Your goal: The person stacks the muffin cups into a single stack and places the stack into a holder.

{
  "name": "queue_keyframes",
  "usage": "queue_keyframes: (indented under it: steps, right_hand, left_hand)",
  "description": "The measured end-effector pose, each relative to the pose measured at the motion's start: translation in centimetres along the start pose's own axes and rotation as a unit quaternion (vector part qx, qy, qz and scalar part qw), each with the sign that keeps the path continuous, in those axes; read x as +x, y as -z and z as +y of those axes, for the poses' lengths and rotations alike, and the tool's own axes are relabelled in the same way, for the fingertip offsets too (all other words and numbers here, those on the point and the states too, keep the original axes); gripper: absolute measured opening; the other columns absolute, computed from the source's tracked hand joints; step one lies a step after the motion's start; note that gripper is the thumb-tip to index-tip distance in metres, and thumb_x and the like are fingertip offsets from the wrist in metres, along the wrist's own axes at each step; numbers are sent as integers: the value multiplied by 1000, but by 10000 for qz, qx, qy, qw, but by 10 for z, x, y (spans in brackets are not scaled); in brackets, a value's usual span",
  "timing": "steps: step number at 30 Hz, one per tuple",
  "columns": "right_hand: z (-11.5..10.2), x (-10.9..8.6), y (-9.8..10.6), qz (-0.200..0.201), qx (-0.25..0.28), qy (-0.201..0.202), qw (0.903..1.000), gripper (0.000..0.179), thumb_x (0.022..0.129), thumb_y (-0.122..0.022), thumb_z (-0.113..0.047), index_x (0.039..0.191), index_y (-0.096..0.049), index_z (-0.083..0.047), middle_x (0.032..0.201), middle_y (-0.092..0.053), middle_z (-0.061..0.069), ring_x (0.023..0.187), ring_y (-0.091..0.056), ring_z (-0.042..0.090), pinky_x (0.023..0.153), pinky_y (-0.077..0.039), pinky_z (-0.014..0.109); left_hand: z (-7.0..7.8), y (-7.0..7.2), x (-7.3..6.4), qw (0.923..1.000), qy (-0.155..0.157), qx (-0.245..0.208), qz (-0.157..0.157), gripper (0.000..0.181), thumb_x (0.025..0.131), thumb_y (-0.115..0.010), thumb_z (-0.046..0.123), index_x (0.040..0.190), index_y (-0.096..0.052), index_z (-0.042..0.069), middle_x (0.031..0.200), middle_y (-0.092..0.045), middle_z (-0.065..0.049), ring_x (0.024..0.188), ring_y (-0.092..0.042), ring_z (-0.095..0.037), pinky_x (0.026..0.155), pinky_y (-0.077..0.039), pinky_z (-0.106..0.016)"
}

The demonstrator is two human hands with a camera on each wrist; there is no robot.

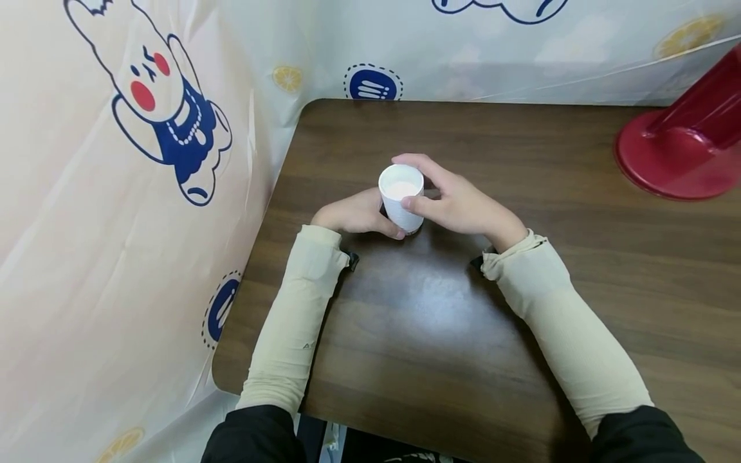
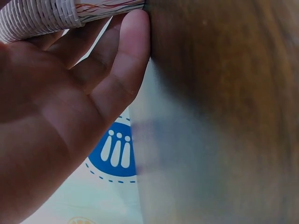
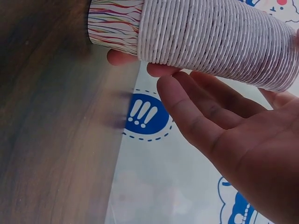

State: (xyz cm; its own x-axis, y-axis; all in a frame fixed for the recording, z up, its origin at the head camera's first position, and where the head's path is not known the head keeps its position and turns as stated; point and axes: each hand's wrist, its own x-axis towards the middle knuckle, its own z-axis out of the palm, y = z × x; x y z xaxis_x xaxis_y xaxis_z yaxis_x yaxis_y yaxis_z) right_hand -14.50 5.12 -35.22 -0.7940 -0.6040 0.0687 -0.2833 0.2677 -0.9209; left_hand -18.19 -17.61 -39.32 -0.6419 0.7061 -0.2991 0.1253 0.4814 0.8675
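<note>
A tall stack of nested white paper cups (image 1: 405,215) stands mouth up on the table, seen almost from above in the head view. Striped coloured lines mark the lowest cup, and the stacked rims (image 3: 210,42) show as ridges in the right wrist view. My left hand (image 1: 361,213) curls round the low part of the stack, its thumb in front. Higher up, my right hand (image 1: 463,202) holds the stack near the top rim between thumb and forefinger. Its other fingers (image 3: 187,109) spread beside the cups.
The brown wooden table (image 1: 417,360) has a rounded edge at the left. At the back right stands a red cylinder (image 1: 689,141) on a round base. A printed plastic sheet (image 1: 145,270) hangs along the left and back sides.
</note>
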Motion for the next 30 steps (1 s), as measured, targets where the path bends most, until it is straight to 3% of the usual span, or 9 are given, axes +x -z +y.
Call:
queue_keyframes:
  steps: [17, 30]
  right_hand:
    - [0, -2, -3, 340, -87, -120, 9993, 60, 96, -70, -21, 150, -43, -15, 141, -51, 6, 119, -56, 28, 98, -45, 49]
    - [-3, -1, -12, 1059, -295, -342, 9933, 57, 89, -78, -29, 134, -46, -16, 118, -61, 7, 107, -61, 23, 92, -48, 45]
  left_hand:
    - [0, -4, 3, 9998, -117, 97, 153, 68, 79, -85, 10, 135, -47, 6, 126, -57, -5, 115, -52, -20, 104, -39, -36]
    - [1, -5, 4, 9991, -178, 97, 364, 70, 78, -86, 11, 135, -46, 6, 127, -56, -5, 114, -53, -20, 103, -39, -35]
